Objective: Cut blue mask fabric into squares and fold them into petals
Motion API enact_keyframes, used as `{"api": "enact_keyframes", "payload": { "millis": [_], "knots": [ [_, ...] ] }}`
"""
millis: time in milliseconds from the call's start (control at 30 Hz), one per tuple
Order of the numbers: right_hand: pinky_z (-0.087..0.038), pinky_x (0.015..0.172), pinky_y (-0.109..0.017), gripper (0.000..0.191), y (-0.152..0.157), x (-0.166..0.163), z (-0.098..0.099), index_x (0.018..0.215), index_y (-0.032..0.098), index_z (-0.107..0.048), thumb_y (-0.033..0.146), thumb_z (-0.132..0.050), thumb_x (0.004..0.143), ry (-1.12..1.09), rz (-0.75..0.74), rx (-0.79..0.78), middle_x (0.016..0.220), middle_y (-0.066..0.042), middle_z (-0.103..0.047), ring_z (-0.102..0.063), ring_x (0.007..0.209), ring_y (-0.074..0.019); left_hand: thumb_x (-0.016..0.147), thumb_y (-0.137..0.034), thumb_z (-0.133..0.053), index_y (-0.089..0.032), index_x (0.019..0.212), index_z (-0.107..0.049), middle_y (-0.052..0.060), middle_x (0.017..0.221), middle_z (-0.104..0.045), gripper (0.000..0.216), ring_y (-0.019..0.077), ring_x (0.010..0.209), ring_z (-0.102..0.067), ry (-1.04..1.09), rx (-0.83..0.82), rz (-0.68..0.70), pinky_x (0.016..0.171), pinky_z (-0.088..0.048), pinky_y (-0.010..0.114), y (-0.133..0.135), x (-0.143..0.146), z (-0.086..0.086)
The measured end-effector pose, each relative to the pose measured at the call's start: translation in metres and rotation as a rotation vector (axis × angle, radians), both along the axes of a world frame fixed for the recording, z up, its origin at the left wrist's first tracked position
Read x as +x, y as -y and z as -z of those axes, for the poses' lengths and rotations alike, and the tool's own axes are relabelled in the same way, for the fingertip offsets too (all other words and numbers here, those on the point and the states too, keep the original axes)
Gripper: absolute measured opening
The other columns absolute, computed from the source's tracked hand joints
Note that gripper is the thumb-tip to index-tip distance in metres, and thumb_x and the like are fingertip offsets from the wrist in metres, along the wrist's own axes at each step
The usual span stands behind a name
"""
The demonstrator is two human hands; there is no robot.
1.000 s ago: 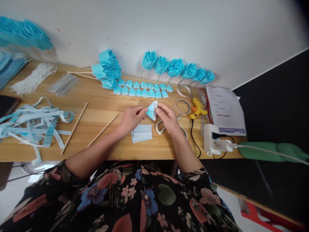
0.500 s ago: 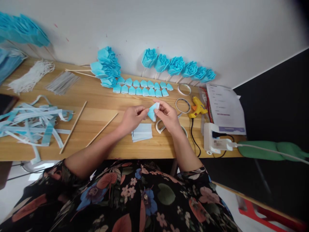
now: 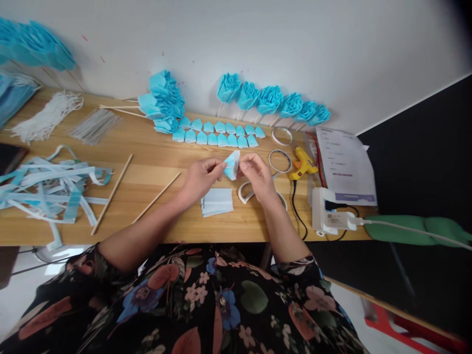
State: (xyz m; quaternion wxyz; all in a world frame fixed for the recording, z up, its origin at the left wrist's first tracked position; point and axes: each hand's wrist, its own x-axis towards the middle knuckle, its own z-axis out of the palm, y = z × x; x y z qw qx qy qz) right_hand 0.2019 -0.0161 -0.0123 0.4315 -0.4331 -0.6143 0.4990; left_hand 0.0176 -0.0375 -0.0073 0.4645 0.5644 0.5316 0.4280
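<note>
I see both hands, left hand [image 3: 199,178] and right hand [image 3: 258,176], pinching a light blue folded piece [image 3: 232,166], pointed toward 12 o'clock.

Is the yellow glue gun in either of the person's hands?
No, the glue gun lies on the table, while the left hand and right hand pinch a folded blue piece.

Matt blue cloth-like petal piece [image 3: 232,166], smooth pale wooden table [image 3: 155,157], glossy yellow plastic glue gun [image 3: 302,164].
</note>
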Motion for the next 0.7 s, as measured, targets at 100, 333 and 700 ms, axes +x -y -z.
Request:
{"api": "enact_keyframes", "payload": {
  "millis": [100, 333, 700],
  "knots": [
    [-0.050, 0.071, -0.029, 0.030, 0.0015, -0.0003, -0.0027, 0.083, 0.023, -0.061, 0.052, -0.066, 0.086, 0.051, -0.028, 0.010, 0.076, 0.000, -0.063, -0.059, 0.071, -0.0144, 0.090, -0.041, -0.055, -0.018, 0.065, -0.056, -0.001, 0.060, -0.053, 0.034, 0.0105, 0.056, -0.045, 0.013, 0.015, -0.023, 0.055, -0.035, 0.024, -0.0001, -0.0001, 0.0009],
    [-0.044, 0.065, -0.026, 0.020, 0.0017, -0.0026, 0.0008, 0.083, 0.021, -0.063, 0.040, -0.069, 0.084, 0.092, -0.049, 0.029, 0.072, 0.002, -0.060, -0.055, 0.067, -0.0117, 0.089, -0.038, -0.056, -0.018, 0.063, -0.055, -0.002, 0.060, -0.052, 0.033, 0.0105, 0.056, -0.044, 0.030, -0.006, -0.004, 0.055, -0.035, 0.025, 0.0009, 0.0018, -0.0045],
    [-0.040, 0.060, -0.025, 0.016, 0.0007, -0.0022, -0.0021, 0.079, 0.021, -0.063, 0.035, -0.066, 0.084, 0.140, 0.010, 0.058, 0.068, 0.002, -0.058, -0.050, 0.063, -0.0113, 0.089, -0.038, -0.056, -0.018, 0.062, -0.055, -0.002, 0.058, -0.053, 0.033, 0.0107, 0.055, -0.045, 0.006, -0.010, -0.003, 0.054, -0.035, 0.025, 0.0012, 0.0013, -0.0062]
  ]
}}
